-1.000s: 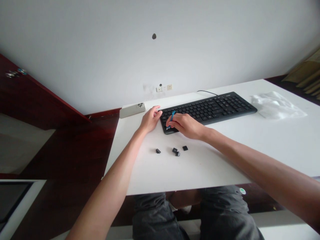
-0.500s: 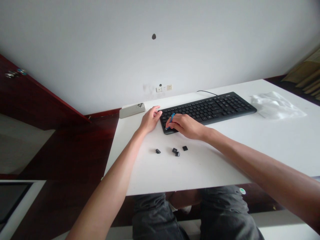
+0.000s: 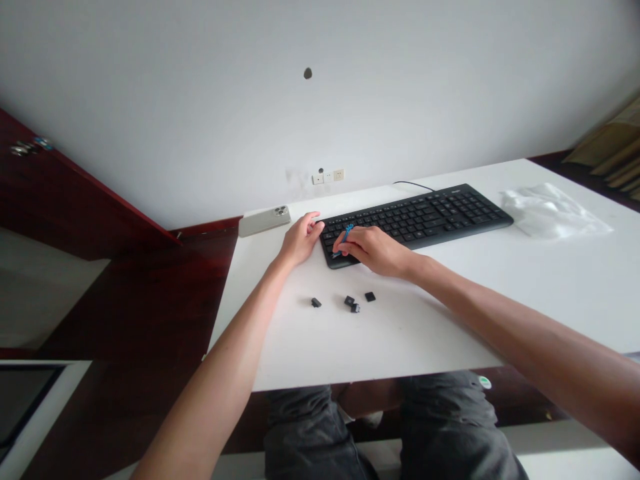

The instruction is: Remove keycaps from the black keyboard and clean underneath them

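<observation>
One keyboard (image 3: pixel 425 217) on the table (image 3: pixel 310 347), black, set at a slant across the far half, one cable (image 3: pixel 415 183) curling out behind it! Loose keycaps (image 3: pixel 370 297), and I counted four: one off by itself to the left, two in the middle just beside each other, one lying flat at the right, all of them on the white top in front of the keyboard. One phone (image 3: pixel 265 221) lay back down at the far left corner, one crumpled clear bag (image 3: pixel 555 212) past the keyboard's right end. And two hands were at work! The right forearm came in long and low from the right, wrist nearly straight, the right hand (image 3: pixel 375 250) bent over the keyboard's left part; its thumb and fingers were closed on one slim blue tool (image 3: pixel 347 231), held at a tilt, the lower end down at the near left corner, its very tip too small to make out. The left arm stretched forward from the lower left, the left hand (image 3: pixel 303 239) turned inward at the keyboard's left end, fingers loosely curled, a narrow gap between forefinger and thumb, thumb up at the edge; whether it gripped there, I couldn't tell.
</observation>
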`<state>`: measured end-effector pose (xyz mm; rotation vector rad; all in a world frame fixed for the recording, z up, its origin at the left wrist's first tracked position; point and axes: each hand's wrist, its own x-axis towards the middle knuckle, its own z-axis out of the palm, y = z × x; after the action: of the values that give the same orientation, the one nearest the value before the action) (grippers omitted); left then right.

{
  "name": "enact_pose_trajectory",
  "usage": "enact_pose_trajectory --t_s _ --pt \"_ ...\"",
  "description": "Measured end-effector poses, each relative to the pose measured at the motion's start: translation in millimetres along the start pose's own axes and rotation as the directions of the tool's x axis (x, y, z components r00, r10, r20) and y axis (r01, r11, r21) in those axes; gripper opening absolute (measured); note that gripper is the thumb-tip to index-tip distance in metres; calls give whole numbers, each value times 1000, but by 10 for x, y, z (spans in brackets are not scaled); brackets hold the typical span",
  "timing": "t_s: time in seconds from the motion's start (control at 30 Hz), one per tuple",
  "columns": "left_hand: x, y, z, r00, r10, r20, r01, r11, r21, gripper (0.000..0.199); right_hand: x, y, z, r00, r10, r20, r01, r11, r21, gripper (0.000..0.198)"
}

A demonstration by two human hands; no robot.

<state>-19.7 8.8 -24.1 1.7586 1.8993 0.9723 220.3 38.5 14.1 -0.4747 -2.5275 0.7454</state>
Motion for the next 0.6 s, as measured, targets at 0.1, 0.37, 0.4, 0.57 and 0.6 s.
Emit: enact_pose_trajectory --t_s 0.1,0.37,0.4,0.57,0.6 --pt "-5 12 -4 1000 -12 -3 12 1000 3 50 -2 -9 -5 1000 18 -17 -17 999 41 33" --pt "-3 14 -9 1000 9 -1 -9 1000 -4 49 -6 -9 -35 998 56 -13 -55 998 33 35" --pt "-4 15 -10 1000 6 0 -6 1000 0 49 -6 -4 -36 998 58 -30 -57 998 39 34" --pt "0 -2 -2 1000 22 -2 -22 1000 -6 49 -9 20 -43 998 57 -7 -57 998 21 34" --pt "2 -10 1 1000 25 -2 -25 1000 -11 49 -11 21 -52 998 61 10 -62 998 31 34"
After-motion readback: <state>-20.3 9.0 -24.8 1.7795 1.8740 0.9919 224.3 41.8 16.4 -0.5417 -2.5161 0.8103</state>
